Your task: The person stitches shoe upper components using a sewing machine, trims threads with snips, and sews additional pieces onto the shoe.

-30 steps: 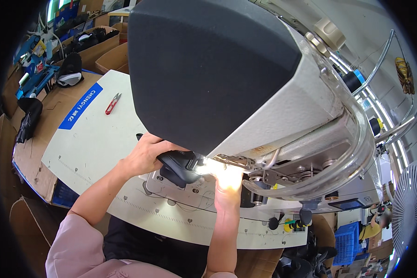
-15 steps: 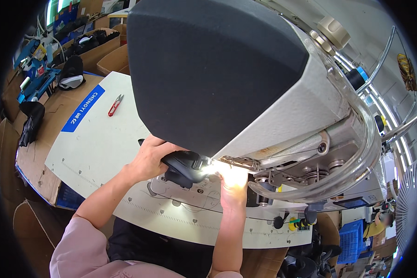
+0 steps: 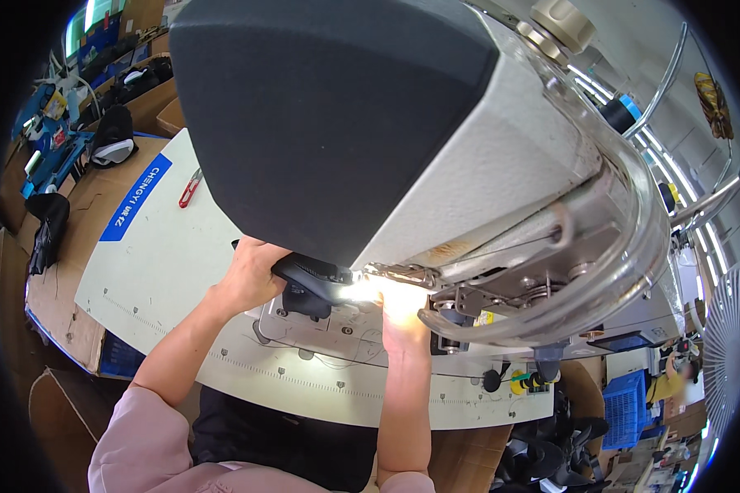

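A black shoe upper [image 3: 308, 283] lies under the head of a sewing machine [image 3: 329, 123], over the machine's bed. From the left, my left hand [image 3: 255, 275] is closed around its near-left part, thumb side toward the machine. At its right end, beside the brightly lit needle area, is my right hand [image 3: 404, 316], fingers bent together against the upper. Strong lamp glare washes out those fingertips, and the machine's head covers the far side of the work. The needle itself does not show.
Red-handled thread snips [image 3: 191, 189] lie on the white table [image 3: 140, 279], left of the machine. A clear curved guard tube [image 3: 625, 287] runs along its right side. More black uppers [image 3: 113, 135] sit on cardboard at the left. A blue crate [image 3: 625, 409] stands at the right.
The whole view has shifted, so the machine appears farther left. Both hands stay at the upper, which looks turned slightly, with its right end still at the lit needle area.
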Available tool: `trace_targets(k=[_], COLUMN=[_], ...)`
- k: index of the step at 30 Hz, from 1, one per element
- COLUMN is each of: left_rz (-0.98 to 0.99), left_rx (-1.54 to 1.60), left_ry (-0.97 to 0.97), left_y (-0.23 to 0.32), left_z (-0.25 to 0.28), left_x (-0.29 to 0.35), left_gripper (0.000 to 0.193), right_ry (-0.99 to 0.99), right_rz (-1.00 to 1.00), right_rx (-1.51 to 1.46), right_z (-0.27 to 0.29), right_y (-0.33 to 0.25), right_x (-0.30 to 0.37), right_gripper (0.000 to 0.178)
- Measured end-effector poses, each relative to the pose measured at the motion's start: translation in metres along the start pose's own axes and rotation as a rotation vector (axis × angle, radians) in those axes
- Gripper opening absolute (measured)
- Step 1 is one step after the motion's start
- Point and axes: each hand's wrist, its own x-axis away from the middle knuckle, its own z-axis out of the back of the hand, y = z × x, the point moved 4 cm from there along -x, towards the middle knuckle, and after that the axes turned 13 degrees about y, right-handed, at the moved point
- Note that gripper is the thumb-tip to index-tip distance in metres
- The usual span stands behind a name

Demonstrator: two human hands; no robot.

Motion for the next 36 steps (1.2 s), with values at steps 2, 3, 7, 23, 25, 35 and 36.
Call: trace_targets(k=[2, 3, 7, 23, 25, 35, 36], left_rz=[0.018, 0.017, -0.078, -0.244, -0.262, -0.17, -0.162], left_rx=[0.003, 0.002, -0.009, -0.043, -0.055, 0.097, 0.134], left_ry=[0.014, 0.008, 0.049, 0.103, 0.166, 0.036, 0.026], left_y=[0.0, -0.001, 0.009, 0.063, 0.066, 0.035, 0.034], left_z=[0.0, 0.002, 0.005, 0.013, 0.012, 0.012, 0.012], left_x=[-0.002, -0.001, -0.003, 0.026, 0.025, -0.008, -0.009], left_gripper=[0.062, 0.062, 0.059, 0.05, 0.045, 0.05, 0.051], right_ry=[-0.179, -0.008, 0.052, -0.094, -0.098, 0.007, 0.008], right_rz=[-0.399, -0.32, -0.226, -0.179, -0.183, -0.186, -0.185], right_rx=[-0.756, -0.46, -0.217, -0.308, -0.294, -0.258, -0.257], right_z=[-0.009, -0.014, -0.003, -0.009, -0.009, -0.014, -0.011], right_y=[0.016, 0.008, 0.004, -0.014, -0.012, -0.011, -0.008], right_x=[0.003, 0.007, 0.007, 0.012, 0.009, 0.019, 0.018], right_gripper=[0.014, 0.014, 0.013, 0.023, 0.023, 0.02, 0.02])
